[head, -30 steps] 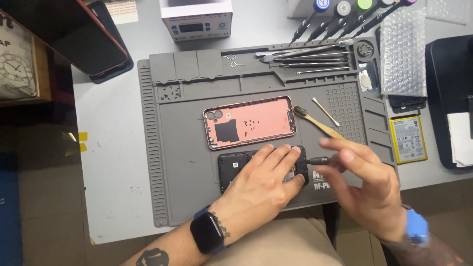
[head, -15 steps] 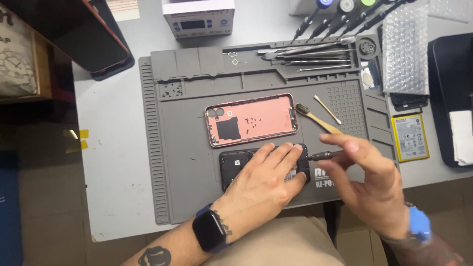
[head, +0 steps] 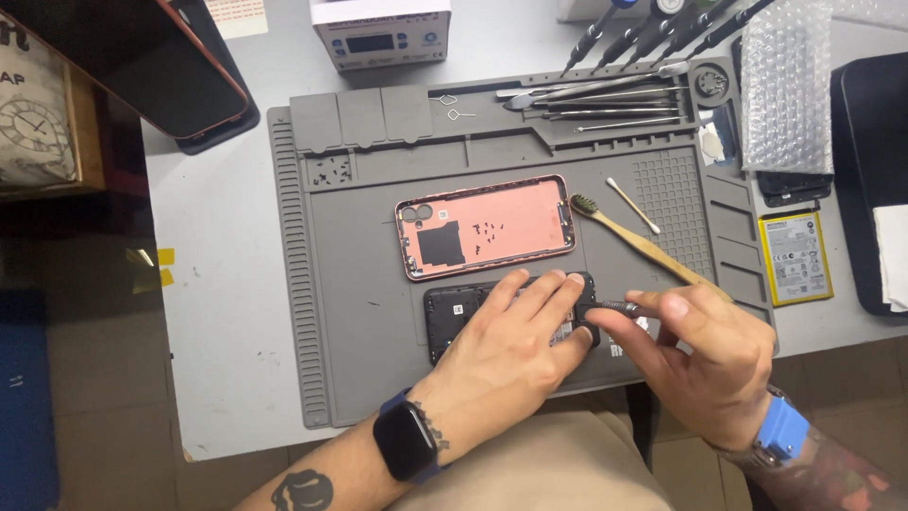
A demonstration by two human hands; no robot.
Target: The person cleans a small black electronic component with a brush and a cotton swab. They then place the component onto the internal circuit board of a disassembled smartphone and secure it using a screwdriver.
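My left hand [head: 511, 345] lies flat on a black opened phone body [head: 452, 317] near the front edge of the grey repair mat [head: 369, 312], pressing it down. My right hand [head: 705, 355] grips a small metal screwdriver [head: 615, 307], its tip at the phone's right end beside my left fingertips. Just behind the phone lies a pink back cover [head: 487, 225], inside up, with tiny screws scattered on it.
A bamboo brush [head: 634, 241] and a cotton swab [head: 632, 205] lie right of the cover. Tweezers and drivers [head: 605, 99] fill the mat's top tray. A yellow battery [head: 794, 255], bubble wrap [head: 785, 85], a white box device [head: 378, 33] and a dark tablet [head: 132, 66] surround the mat.
Both hands stay on the black phone; the view has shifted slightly. My right hand has edged the screwdriver a little nearer the phone's right end.
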